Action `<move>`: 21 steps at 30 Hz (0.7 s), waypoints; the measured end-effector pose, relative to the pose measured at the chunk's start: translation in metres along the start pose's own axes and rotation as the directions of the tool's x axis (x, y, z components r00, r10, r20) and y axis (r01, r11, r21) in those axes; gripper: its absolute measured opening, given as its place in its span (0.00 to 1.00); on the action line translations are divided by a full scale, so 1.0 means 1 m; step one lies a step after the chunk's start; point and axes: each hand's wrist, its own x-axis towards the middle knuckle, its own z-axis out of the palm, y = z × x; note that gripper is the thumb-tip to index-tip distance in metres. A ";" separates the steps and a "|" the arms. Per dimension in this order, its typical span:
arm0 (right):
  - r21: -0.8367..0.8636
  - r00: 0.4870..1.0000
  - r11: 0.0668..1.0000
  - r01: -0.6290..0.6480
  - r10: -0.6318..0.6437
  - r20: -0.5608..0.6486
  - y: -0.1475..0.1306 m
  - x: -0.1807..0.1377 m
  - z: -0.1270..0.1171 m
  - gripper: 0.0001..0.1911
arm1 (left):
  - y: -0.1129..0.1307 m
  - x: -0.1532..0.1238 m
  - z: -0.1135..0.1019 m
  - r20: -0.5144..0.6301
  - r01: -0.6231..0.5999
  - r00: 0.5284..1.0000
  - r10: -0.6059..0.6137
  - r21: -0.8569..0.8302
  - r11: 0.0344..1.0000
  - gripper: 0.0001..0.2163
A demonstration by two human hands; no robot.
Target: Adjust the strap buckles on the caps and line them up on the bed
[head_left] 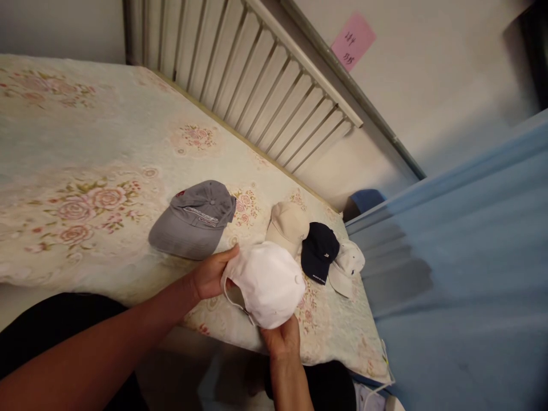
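A white baseball cap [268,282] is held up between my two hands, its back strap and opening turned toward the lower left. My left hand [216,274] grips the cap's left edge, with the thumb on the outside and the other fingers partly hidden behind it. From below, my right hand [282,337] holds the lower edge, its fingertips hidden under the cap. To the left lies a grey cap [194,220] with lettering. Behind and right of the white cap are a beige cap [287,224], a navy cap [319,251] and another white cap [349,262] in a row.
The caps lie on a flower-patterned cover [107,160]. A slatted metal rail [257,74] runs along the far side. A blue curtain [462,262] hangs at the right. A pink note [353,40] is on the wall. A dark blue item [367,200] sits by the curtain.
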 end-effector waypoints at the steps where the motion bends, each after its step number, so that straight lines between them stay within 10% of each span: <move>1: -0.014 1.000 1.000 -0.006 0.006 0.003 0.000 0.000 0.000 0.17 | -0.001 0.001 -0.001 0.003 0.040 0.999 -0.041 0.001 0.999 0.21; 21: -0.062 0.995 0.997 -0.049 0.043 -0.092 0.008 -0.006 -0.019 0.23 | -0.005 0.005 -0.014 -0.063 0.171 0.984 -0.165 0.109 0.979 0.19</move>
